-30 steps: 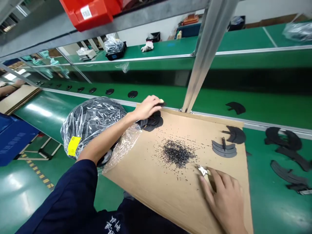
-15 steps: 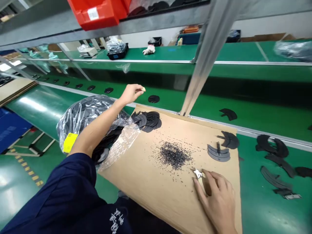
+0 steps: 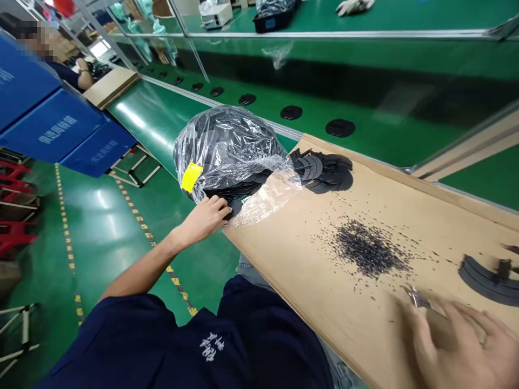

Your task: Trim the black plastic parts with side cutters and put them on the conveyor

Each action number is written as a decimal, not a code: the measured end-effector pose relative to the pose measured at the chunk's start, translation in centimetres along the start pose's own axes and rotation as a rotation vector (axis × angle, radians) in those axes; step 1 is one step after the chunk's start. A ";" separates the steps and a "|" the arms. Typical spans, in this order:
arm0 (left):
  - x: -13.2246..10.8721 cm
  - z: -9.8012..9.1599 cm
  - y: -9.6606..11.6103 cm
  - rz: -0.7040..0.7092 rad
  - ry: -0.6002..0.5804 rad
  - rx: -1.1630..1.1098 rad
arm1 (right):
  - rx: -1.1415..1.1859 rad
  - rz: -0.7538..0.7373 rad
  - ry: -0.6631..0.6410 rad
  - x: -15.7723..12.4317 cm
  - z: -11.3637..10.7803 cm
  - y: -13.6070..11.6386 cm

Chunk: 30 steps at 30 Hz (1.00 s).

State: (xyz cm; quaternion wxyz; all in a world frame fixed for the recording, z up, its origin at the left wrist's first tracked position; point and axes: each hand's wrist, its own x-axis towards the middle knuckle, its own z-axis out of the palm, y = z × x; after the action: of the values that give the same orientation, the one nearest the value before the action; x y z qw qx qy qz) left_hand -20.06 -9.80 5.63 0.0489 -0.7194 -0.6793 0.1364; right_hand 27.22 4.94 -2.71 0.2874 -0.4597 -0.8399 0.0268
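Observation:
My left hand point(image 3: 206, 216) reaches into the mouth of a clear plastic bag point(image 3: 229, 148) full of black curved flat parts; its fingers curl round parts at the opening. A yellow label point(image 3: 191, 176) is stuck on the bag. My right hand point(image 3: 458, 346) rests on the cardboard sheet point(image 3: 308, 270) at the lower right, blurred, its fingers closed round a small metal tool point(image 3: 417, 298). A fanned stack of black parts point(image 3: 324, 170) lies at the sheet's far edge. A heap of black trimmings point(image 3: 367, 251) lies mid-sheet.
Black discs point(image 3: 339, 128) lie in a row on the green conveyor belt point(image 3: 259, 113) behind the sheet. More black curved parts point(image 3: 486, 278) sit at the right edge. Blue crates point(image 3: 52, 129) stand at the left. Another person's arm point(image 3: 83, 78) works at a far board.
My left hand drew back from the conveyor, where it left a black disc, down to the bag's mouth. The view swung left and down. My right hand stayed on the cardboard.

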 end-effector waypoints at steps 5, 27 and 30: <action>-0.1 2.7 1.2 -0.096 0.199 0.045 | -0.077 -0.123 0.071 0.9 0.0 -1.9; 7.3 -1.5 17.6 0.119 0.147 -1.710 | 1.155 0.575 -0.222 2.3 -0.1 -13.3; 9.1 -1.3 15.5 0.235 0.200 -1.463 | 1.179 0.670 -0.226 2.1 -0.6 -12.1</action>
State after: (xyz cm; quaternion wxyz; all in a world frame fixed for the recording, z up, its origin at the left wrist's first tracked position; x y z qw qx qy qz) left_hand -4.41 -1.78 1.73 -0.3956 -0.6451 -0.5074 -0.4123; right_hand 17.50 -0.46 2.46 0.3763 -0.4560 -0.5223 0.6145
